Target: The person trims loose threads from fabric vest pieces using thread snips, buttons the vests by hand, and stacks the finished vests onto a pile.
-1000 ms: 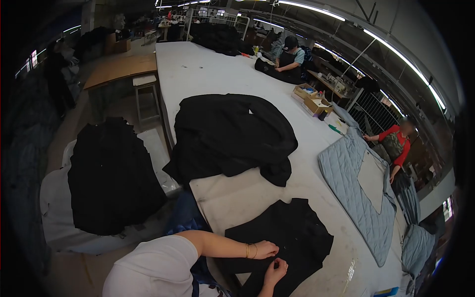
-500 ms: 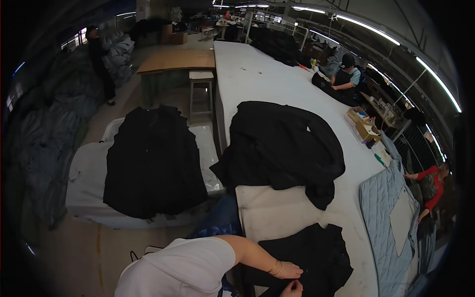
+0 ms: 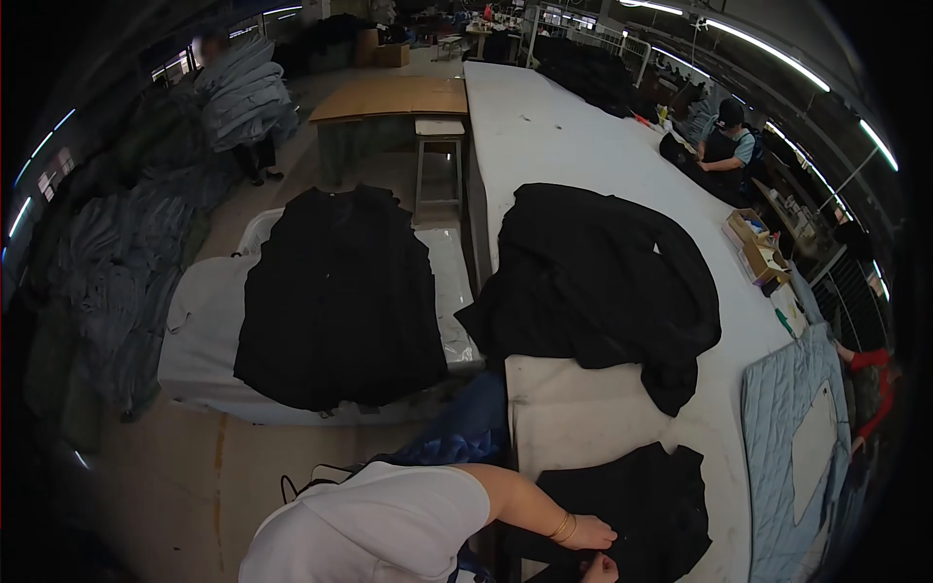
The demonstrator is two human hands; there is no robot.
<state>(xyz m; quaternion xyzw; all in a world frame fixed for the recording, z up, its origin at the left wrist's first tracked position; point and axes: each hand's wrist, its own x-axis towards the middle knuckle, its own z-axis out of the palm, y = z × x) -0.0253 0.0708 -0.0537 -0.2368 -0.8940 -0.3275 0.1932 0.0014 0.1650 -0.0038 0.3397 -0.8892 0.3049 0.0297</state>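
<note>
A black garment piece (image 3: 666, 500) lies on the light tabletop at the bottom of the view. My left hand (image 3: 590, 532), with thin gold bangles at the wrist, rests on it with fingers closed on the cloth. Just below is my right hand (image 3: 601, 569), its fingers pinched together at the same cloth and partly cut off by the frame edge. Both hands are close together. Any small item between the fingertips is too small to make out. Farther up the table, a larger black garment (image 3: 603, 277) lies in a loose heap with a small white tag.
Left of the table, a black vest-like garment (image 3: 340, 301) lies over a white-covered stand (image 3: 204, 340). A light-blue quilted piece (image 3: 777, 428) hangs over the right edge, near a red-sleeved person (image 3: 880, 394). Small boxes (image 3: 758, 248) and a seated co-worker (image 3: 724, 151) are beyond.
The whole view has shifted, so things appear farther right. At the back left, a person now shows behind a grey-blue pile of cloth. My hands stay on the black garment piece.
</note>
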